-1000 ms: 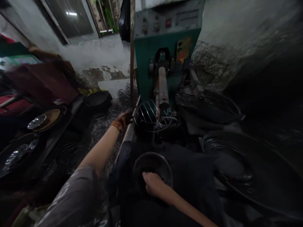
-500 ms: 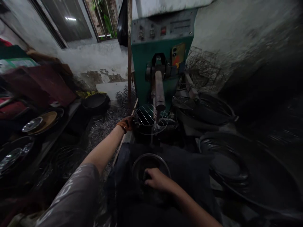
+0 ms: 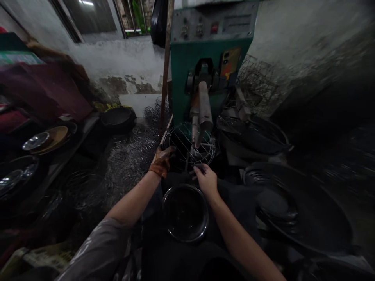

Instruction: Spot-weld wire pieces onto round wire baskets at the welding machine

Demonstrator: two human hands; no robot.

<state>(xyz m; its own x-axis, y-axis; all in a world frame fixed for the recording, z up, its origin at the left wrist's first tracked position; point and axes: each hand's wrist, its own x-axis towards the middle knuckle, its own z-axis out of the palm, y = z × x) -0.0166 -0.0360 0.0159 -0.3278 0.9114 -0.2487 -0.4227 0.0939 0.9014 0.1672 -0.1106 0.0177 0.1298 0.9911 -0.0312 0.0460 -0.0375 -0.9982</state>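
Observation:
A round wire rack (image 3: 183,146) with parallel bars sits level under the thick metal arm of the green welding-type machine (image 3: 187,58). My left hand (image 3: 162,158), in a worn orange-brown glove, grips the rack's left rim. My right hand (image 3: 206,177), bare at the back with dark covering at the fingertips, is pinched at the rack's front edge; anything small between the fingers is too dark to make out. Below both hands a round metal bowl (image 3: 202,230) with a shiny rim rests on dark cloth over my lap. Its contents are lost in shadow.
Heaped wire rings (image 3: 125,160) lie on the left, near a dark pan (image 3: 118,117). At right stand a wide basin (image 3: 328,207) with a stack of round pieces (image 3: 277,203) and another basin (image 3: 263,136). A phone (image 3: 230,60) is fixed to the machine's front.
My right hand has come up out of the bowl to the front rim of the rack. My left hand stays on the rack's left side. The view has shifted slightly.

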